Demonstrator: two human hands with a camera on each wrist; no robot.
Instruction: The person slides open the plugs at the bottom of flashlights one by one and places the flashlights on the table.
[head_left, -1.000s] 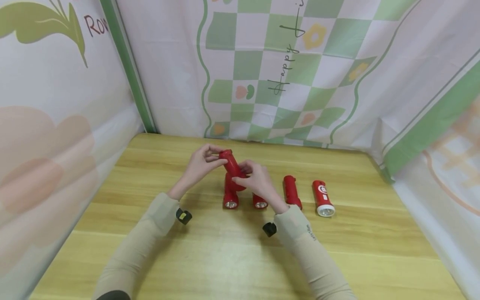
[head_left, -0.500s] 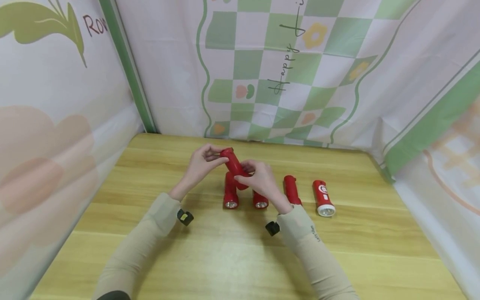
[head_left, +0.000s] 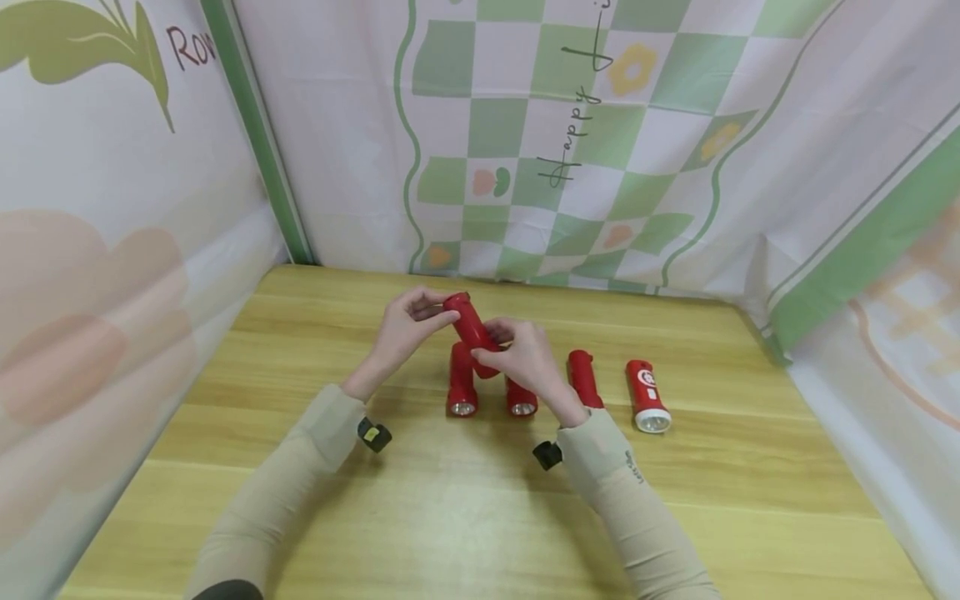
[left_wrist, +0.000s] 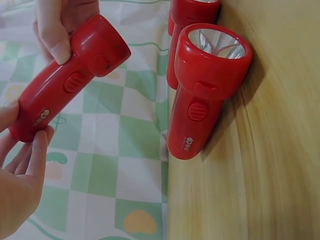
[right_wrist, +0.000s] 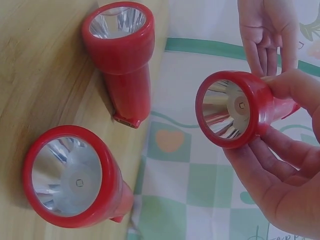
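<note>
Between my two hands a red flashlight (head_left: 470, 325) is held up at a slant over the table. My left hand (head_left: 407, 328) pinches its tail end between thumb and fingers. Near the lamp end, my right hand (head_left: 522, 357) grips it with thumb and fingers. The left wrist view shows the ridged switch and white print on the held flashlight (left_wrist: 52, 97); its lens faces the right wrist camera. Below it on the table lie two more red flashlights, one on the left (head_left: 462, 379) and one on the right (head_left: 521, 400), partly hidden by my right hand.
Right of my right hand lie another red flashlight (head_left: 581, 375), its front end covered by my sleeve, and a red flashlight with a white head (head_left: 645, 396). The wooden table (head_left: 450, 517) meets a checkered cloth (head_left: 495, 129) at its back edge.
The held flashlight has shifted slightly up and to the right, with both hands moving along. More of the left flashlight on the table now shows beneath it.
</note>
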